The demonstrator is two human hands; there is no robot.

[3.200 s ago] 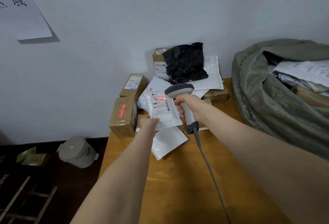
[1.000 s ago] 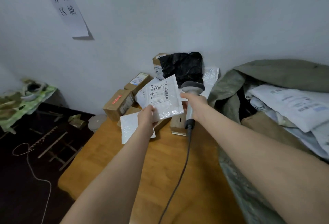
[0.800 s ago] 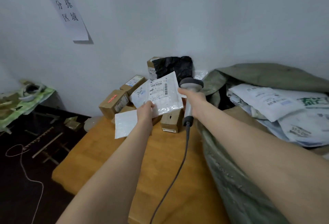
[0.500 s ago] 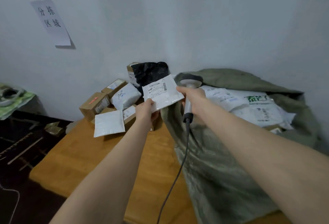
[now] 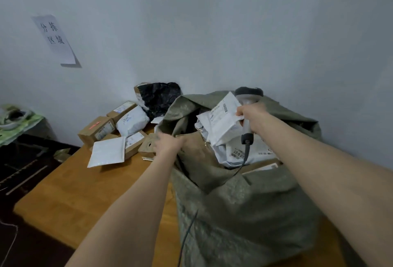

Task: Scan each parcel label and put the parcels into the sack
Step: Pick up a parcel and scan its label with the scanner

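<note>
I have the white flat plastic mailer with its printed label (image 5: 223,124) right of centre in the frame. It is tilted over the open mouth of the olive-green woven sack (image 5: 244,213), above the parcels already inside and not yet lying on them. My right hand (image 5: 254,118) has its fingers clenched round the handle of the grey handheld barcode scanner (image 5: 247,96). The mailer's upper corner meets that thumb, but I cannot tell whether the thumb pinches it or it merely brushes past. My left hand (image 5: 169,143) is smeared by motion at the sack's left rim, centre frame, so I cannot say whether its fingers grasp the cloth or hang loose.

The risks, as I judge them: the sack looks heaped, so the slick mailer could slide off the pile and over the rim onto the wooden bench (image 5: 85,192). The scanner's dark cable (image 5: 244,160) droops across the mouth and over the front lip, so a parcel landing on it could snag when I pull back. If the rim slumps, the mouth narrows. The brown cardboard boxes (image 5: 96,128) sit left of centre, near enough for a stray mailer to get mixed in with them
</note>
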